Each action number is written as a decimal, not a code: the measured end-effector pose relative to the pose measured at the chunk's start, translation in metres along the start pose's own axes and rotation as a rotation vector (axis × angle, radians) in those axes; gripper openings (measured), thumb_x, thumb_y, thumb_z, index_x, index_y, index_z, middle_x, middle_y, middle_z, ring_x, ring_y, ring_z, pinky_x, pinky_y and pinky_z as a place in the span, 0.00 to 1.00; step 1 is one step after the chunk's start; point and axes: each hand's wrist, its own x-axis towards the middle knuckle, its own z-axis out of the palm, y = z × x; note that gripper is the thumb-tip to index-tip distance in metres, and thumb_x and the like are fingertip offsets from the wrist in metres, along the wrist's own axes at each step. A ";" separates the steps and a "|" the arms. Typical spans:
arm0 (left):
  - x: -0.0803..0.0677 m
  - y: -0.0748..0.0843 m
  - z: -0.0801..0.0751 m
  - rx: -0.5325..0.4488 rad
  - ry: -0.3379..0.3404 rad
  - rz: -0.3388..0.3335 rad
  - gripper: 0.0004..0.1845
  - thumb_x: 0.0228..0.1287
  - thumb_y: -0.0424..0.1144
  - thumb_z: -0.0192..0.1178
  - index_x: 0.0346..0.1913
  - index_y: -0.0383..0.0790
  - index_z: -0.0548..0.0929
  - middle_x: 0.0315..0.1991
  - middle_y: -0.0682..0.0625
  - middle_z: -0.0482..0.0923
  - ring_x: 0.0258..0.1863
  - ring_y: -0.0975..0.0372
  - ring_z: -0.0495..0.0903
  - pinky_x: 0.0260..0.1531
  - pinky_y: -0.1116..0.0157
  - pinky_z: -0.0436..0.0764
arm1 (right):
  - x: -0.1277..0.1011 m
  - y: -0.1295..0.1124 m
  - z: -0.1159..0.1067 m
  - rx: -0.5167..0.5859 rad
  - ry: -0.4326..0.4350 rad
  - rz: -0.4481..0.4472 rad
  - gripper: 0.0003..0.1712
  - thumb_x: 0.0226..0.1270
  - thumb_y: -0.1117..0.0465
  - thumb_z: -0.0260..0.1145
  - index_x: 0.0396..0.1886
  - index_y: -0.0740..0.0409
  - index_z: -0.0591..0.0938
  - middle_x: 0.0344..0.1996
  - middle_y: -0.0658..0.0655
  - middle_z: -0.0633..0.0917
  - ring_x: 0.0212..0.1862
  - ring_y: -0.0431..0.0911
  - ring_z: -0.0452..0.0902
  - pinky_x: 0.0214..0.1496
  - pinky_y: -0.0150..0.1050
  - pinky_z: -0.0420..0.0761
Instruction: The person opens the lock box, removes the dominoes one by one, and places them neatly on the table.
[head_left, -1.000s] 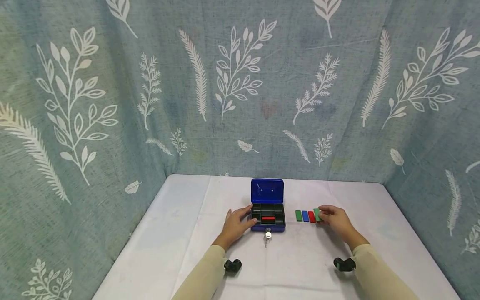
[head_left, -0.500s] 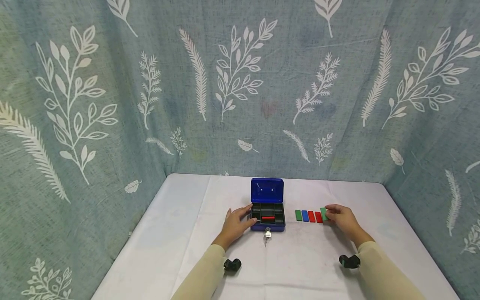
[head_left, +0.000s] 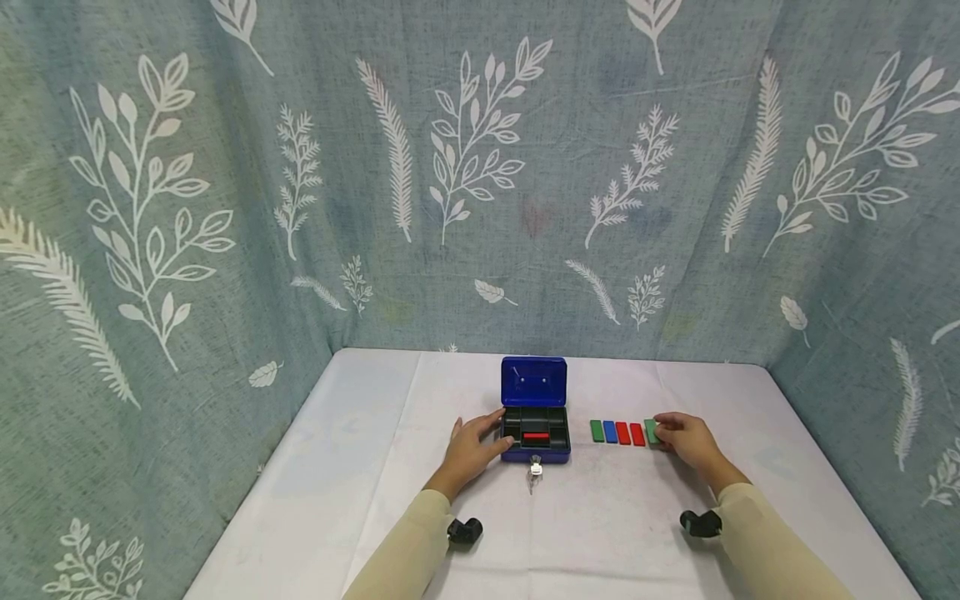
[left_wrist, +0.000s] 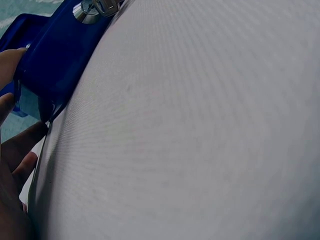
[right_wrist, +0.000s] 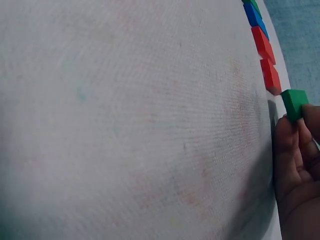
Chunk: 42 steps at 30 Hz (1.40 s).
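Hands at an open cash box and a row of blocks.

Left hand [head_left: 471,450] rests, fingers relaxed, against the blue cash box [head_left: 535,408] at mid-worktop [head_left: 360,500]; right hand [head_left: 686,442] pinches the green block [head_left: 650,431] ending the coloured row.

The person wears long, close-fitting cream sleeves [head_left: 408,546] on both arms, reaching to the wrists, with 2 small black devices, probably wrist-mounted cameras [head_left: 465,531], strapped under the forearms, and both hands bare.
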 end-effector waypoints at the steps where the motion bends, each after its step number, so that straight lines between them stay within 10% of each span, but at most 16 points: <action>1: 0.000 0.000 0.000 -0.001 0.000 0.002 0.34 0.60 0.61 0.61 0.69 0.56 0.72 0.61 0.55 0.76 0.65 0.57 0.69 0.70 0.44 0.40 | 0.001 0.000 0.001 -0.013 0.005 0.002 0.21 0.70 0.67 0.59 0.61 0.70 0.74 0.48 0.64 0.78 0.48 0.53 0.74 0.41 0.36 0.80; 42: -0.001 0.001 0.000 0.005 0.000 0.002 0.35 0.61 0.63 0.59 0.69 0.55 0.72 0.61 0.54 0.76 0.66 0.56 0.68 0.70 0.44 0.40 | 0.002 -0.022 0.008 -0.365 0.043 0.082 0.19 0.64 0.67 0.57 0.53 0.74 0.77 0.48 0.70 0.79 0.46 0.59 0.73 0.50 0.55 0.78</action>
